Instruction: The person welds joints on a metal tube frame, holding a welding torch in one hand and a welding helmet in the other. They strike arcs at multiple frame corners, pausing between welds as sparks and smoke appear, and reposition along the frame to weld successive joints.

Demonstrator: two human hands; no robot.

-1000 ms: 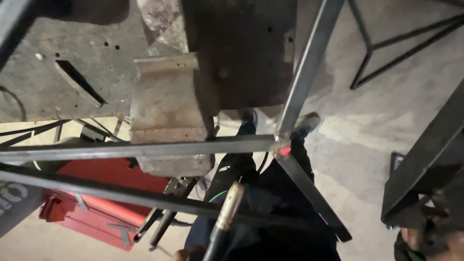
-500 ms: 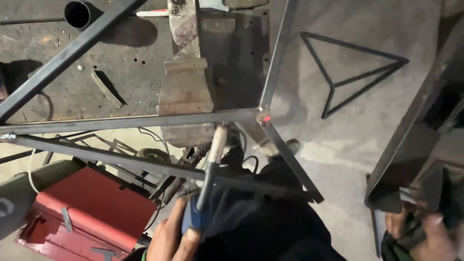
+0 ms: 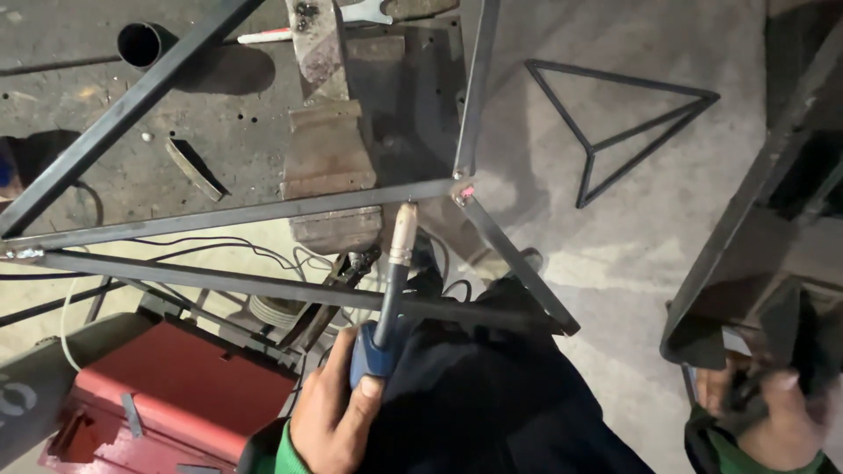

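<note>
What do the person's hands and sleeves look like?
Both hands are bare, with no gloves. The left hand has a bright green cuff at the wrist. The right hand has a green cuff too, slightly blurred. No rings or watch show.

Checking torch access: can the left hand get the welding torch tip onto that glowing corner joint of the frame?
Probably yes. The left hand holds the welding torch, nozzle just below the glowing joint, nothing between them.

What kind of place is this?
Most likely a metalworking or welding shop: the left hand holds a welding torch near a steel bar frame, beside a heavy steel workbench with a vise.
</note>
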